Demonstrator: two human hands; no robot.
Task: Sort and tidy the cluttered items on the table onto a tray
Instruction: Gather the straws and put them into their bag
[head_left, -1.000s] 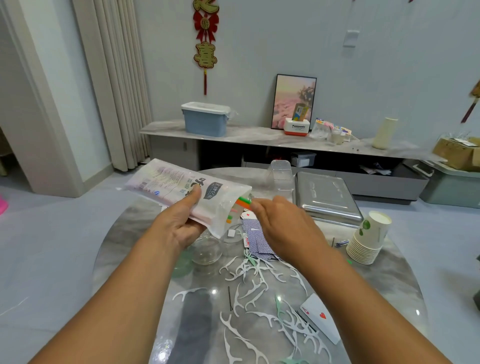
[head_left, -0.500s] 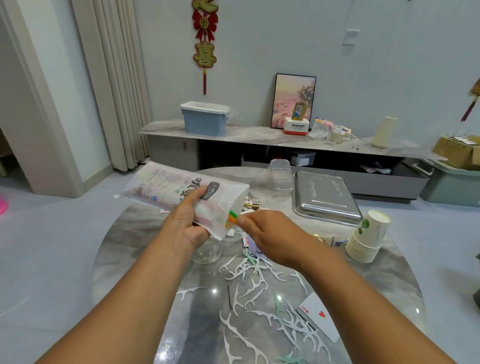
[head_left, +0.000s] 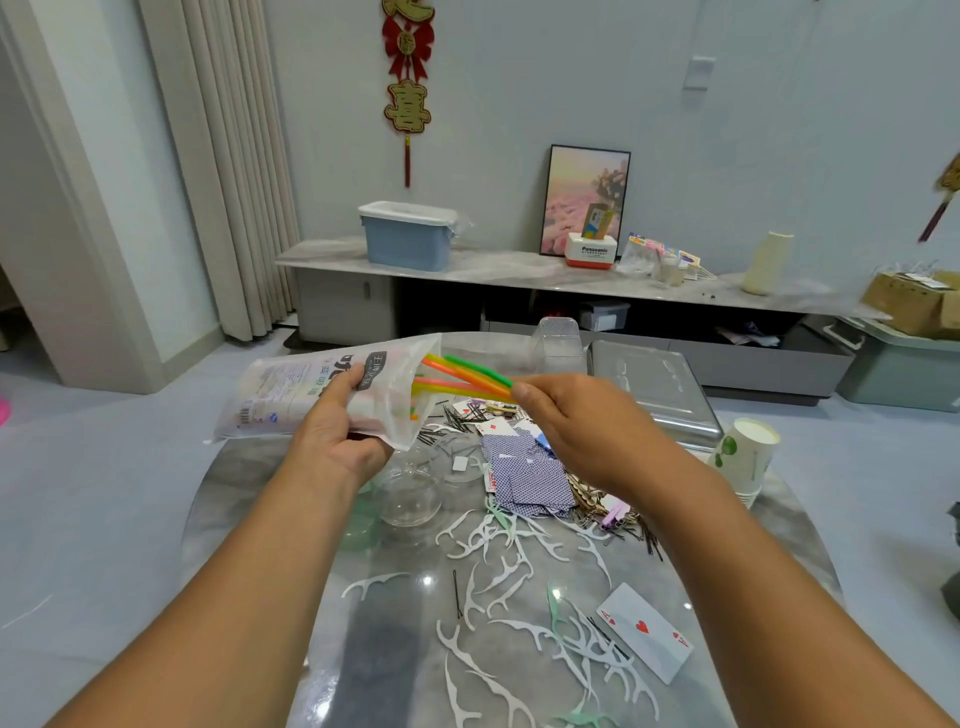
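A person at a round marble table (head_left: 249, 499), seen from a head cam. L to R: the left hand (head_left: 337, 441) grips a translucent printed plastic bag (head_left: 311, 395), thumb on top, fingers curled under it, bag held above the table w/ its open mouth facing right. A bunch of coloured straws (head_left: 467, 379) (green, orange, yellow) sticks partway out of that mouth. The right hand (head_left: 587, 431) pinches the straws' outer ends betw. thumb & fingertips, other fingers curled in.

Below the hands, on the table: clear glass bowls (head_left: 410, 499), a loose pile of blue-backed playing cards (head_left: 524, 478), dark hairpins (head_left: 639, 535) beside them, and many white floss picks (head_left: 498, 561) scattered toward the near edge. An ace of hearts (head_left: 644, 631) lies face up near the front right.

Far side of the table: a small clear plastic box (head_left: 558, 338), then the metal tray (head_left: 654, 384), which looks upside down, just behind the right hand. At the right edge, a tilted stack of paper cups (head_left: 743, 457).
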